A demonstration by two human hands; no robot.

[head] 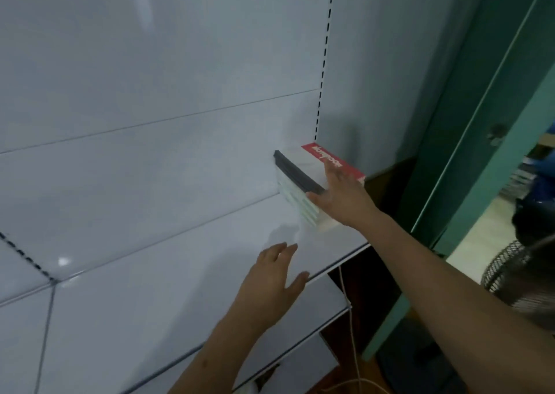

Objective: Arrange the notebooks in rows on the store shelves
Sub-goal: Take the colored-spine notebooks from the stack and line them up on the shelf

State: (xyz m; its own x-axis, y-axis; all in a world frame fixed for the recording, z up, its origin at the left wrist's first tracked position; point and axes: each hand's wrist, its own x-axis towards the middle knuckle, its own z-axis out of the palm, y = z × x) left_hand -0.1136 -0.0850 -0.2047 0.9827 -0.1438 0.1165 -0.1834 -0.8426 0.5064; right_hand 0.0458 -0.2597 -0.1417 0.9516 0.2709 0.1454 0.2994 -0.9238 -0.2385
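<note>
Head view of a white metal store shelf [186, 273] whose glossy board runs from the lower left of the frame up to the right of centre. A stack of notebooks [312, 183] with white covers, a dark grey spine strip and a red title band lies flat at the right end of this shelf, its far edge close to the white back panel [150, 93] and just below the slotted white upright [326, 48] that rises to the top of the frame. The pale green page edges of the stack face left and toward the viewer; how many notebooks it contains cannot be told.

The right hand [342, 197], entering from the lower right, rests flat on top of the stack with fingers straight, fingertips reaching the red band and the thumb lying along the near end of the grey spine strip. The left hand [274, 276], entering from the bottom centre, is spread and relaxed above the front edge of the shelf, below and left of the stack and apart from it; it holds nothing.

A second white shelf board [210, 333] lies below the first at lower centre, and a thin white cable [350, 318] hangs beside its right end. A teal green partition [468, 123] fills the right of the frame, with a dark wire mesh object [504, 269] at its foot near the right edge.
</note>
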